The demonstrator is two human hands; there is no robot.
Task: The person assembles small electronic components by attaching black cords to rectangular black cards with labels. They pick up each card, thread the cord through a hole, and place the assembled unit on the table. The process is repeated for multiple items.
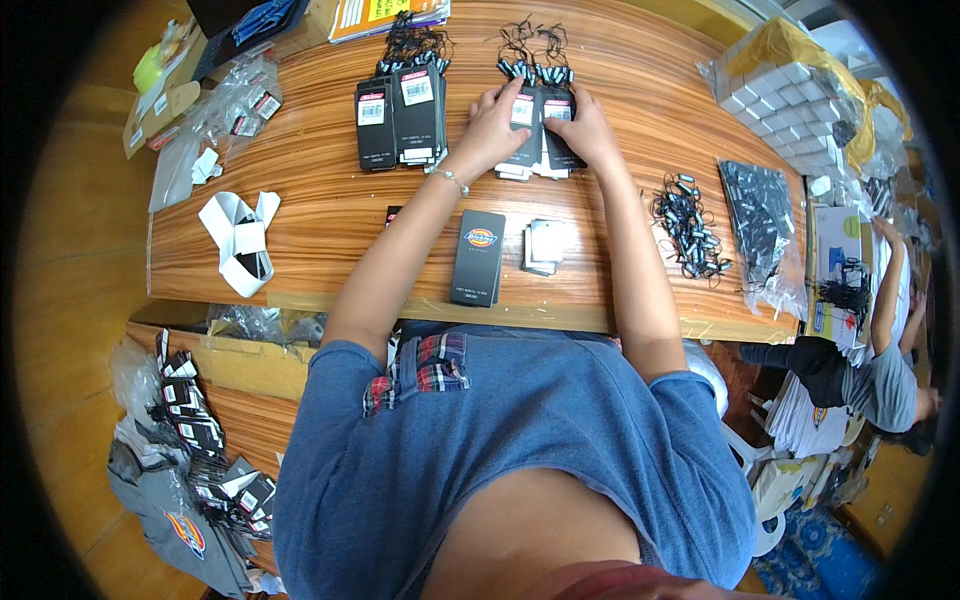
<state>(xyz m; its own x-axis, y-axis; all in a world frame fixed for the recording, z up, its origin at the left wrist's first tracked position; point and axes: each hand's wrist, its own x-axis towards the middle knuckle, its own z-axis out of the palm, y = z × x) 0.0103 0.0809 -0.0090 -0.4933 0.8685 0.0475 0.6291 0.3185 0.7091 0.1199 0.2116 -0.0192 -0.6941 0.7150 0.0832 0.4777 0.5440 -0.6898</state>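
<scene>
At the far middle of the table, two stacks of black hang tags with white barcode stickers lie side by side, their black strings bunched beyond them. My left hand (490, 132) grips the left stack (521, 112) from its outer side, thumb on the top tag. My right hand (588, 135) is closed round the right stack (557, 106) the same way, thumb over its sticker. Left of my hands are more stacked black hang tags (414, 122), also strung. A pile of plain black tags (478, 255) lies nearer me, beside a small pile of white stickers (542, 245).
A white paper strip roll (237, 240) lies at the left. To the right are loose black strings (688, 228), a plastic bag of black tags (762, 225) and stacked white boxes (778, 100). Another person (885, 375) is at the far right.
</scene>
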